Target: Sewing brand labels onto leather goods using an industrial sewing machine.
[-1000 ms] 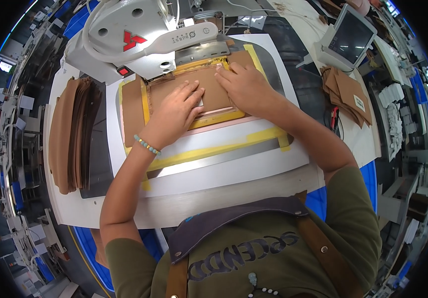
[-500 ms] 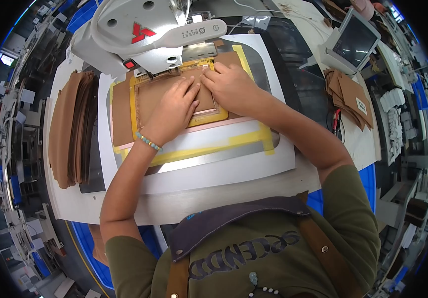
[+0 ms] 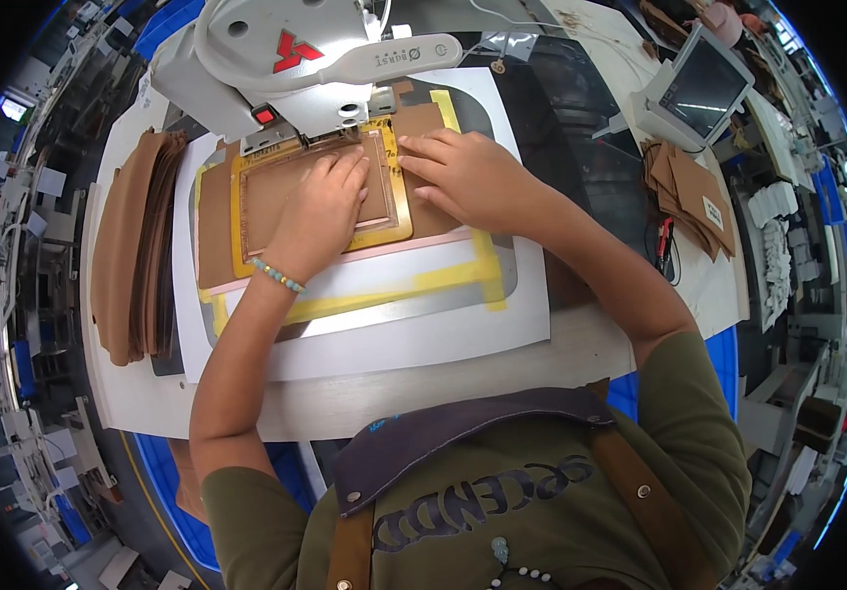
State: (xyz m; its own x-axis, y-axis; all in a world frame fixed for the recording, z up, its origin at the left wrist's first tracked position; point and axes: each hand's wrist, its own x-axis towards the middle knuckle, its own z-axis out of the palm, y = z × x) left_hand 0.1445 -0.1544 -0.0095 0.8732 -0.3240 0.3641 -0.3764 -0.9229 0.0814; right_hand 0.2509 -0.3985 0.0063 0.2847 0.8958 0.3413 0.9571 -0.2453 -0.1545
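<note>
My left hand (image 3: 323, 208) lies with fingers stretched out on the brown piece of material (image 3: 281, 189) inside a yellow rectangular frame (image 3: 381, 237). Just right of that frame, my right hand (image 3: 477, 179) rests with its fingers spread on the brown piece, fingertips by the frame's right side. Neither hand grips anything. Beneath lies a white sheet (image 3: 384, 356) with a metal plate and yellow tape (image 3: 494, 273) on it. The white sewing machine head (image 3: 236, 59) stands over the frame's far edge, its needle area close to my left fingertips.
A stack of brown pieces (image 3: 128, 251) stands on the left of the table. To the right are a screen unit (image 3: 703, 84), more brown pieces (image 3: 689, 192) with a white label, and a red-handled tool (image 3: 663, 241). A cable (image 3: 531, 20) runs across the back.
The yellow frame, brown piece and white sheet have shifted left under the machine. My left hand has moved left with them, and my hands are now farther apart.
</note>
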